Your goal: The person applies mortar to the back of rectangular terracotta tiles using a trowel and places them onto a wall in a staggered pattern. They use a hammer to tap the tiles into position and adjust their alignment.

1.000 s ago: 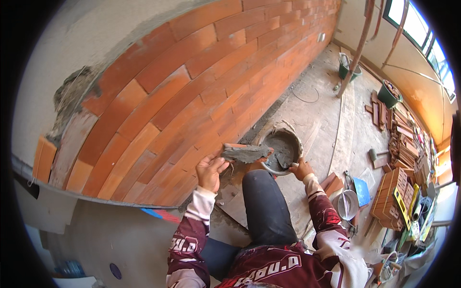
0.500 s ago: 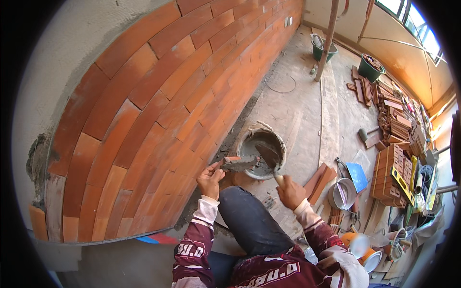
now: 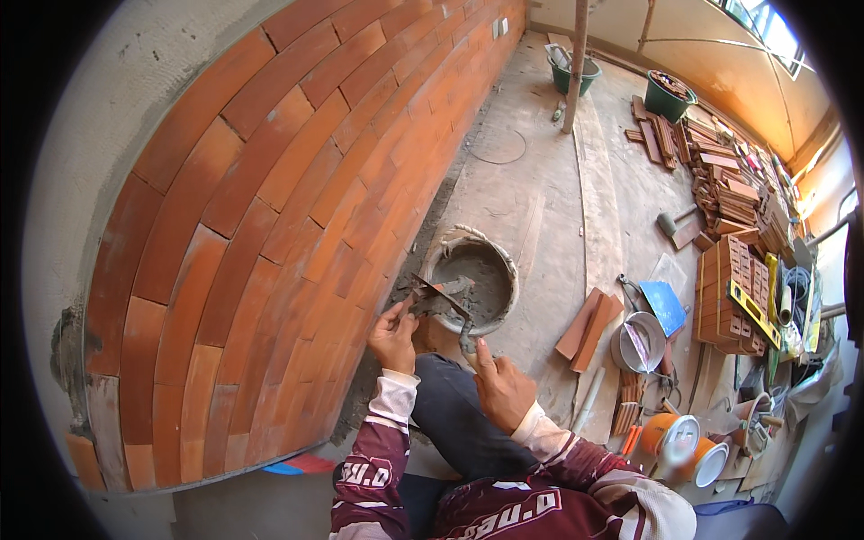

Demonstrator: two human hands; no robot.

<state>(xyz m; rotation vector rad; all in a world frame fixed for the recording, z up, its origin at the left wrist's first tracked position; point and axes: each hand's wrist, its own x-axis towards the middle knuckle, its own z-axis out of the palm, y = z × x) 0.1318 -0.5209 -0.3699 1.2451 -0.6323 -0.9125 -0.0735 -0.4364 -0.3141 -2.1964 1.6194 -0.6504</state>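
My left hand (image 3: 393, 338) pinches a small brick tile (image 3: 416, 303), mostly covered by grey mortar and by the trowel. Closed on its handle, my right hand (image 3: 504, 389) holds a trowel (image 3: 445, 297) smeared with mortar, the blade tilted against the tile. Both tools meet over the near left rim of a round bucket (image 3: 514, 290). Wet grey mortar (image 3: 486, 274) fills part of this bucket. To the left rises a wall faced with orange-red brick tiles (image 3: 261, 234), very near my left hand.
Two loose brick tiles (image 3: 589, 328) lie right of the bucket, beside a white pail (image 3: 639, 342) and a blue sheet (image 3: 664, 307). Farther right are strapped bricks (image 3: 724, 297), a yellow level (image 3: 754, 315) and tile piles (image 3: 729, 198). A pole (image 3: 576, 67) stands ahead.
The trowel has swung from flat over the bucket's near side to a steep tilt at the tile. My right hand has moved left and nearer to me. The view has shifted slightly.
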